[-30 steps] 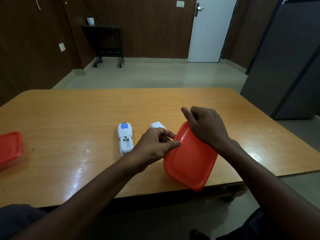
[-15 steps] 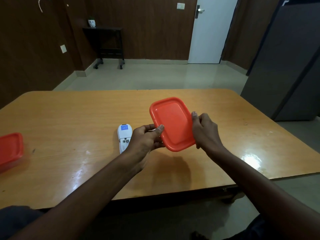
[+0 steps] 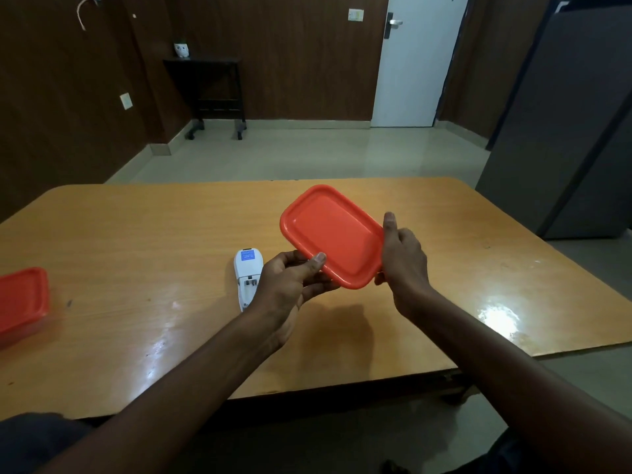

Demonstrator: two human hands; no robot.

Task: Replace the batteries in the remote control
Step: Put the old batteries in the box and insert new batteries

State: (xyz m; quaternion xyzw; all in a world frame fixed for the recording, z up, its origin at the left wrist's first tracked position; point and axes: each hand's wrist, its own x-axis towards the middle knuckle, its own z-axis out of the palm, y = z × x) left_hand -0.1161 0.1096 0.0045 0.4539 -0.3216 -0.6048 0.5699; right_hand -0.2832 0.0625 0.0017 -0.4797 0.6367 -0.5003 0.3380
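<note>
A white remote control (image 3: 247, 276) lies face down on the wooden table (image 3: 136, 254), its battery bay uncovered and showing metal contacts. Just right of it I hold a red rectangular container (image 3: 333, 236) above the table, lid side towards me. My left hand (image 3: 290, 289) grips its near left edge, thumb on the lid. My right hand (image 3: 403, 258) holds its right edge with the fingers behind it. No batteries show, and the remote's cover is hidden.
A second red-lidded container (image 3: 20, 302) sits at the table's far left edge. Beyond the table are tiled floor, a dark side table (image 3: 212, 87) and a white door (image 3: 413, 59). A grey cabinet (image 3: 564, 131) stands at the right.
Both hands have lifted the red container from the table's near edge and tipped it up, lid now facing me, above the table centre. A small white piece seen beside the remote is now hidden.
</note>
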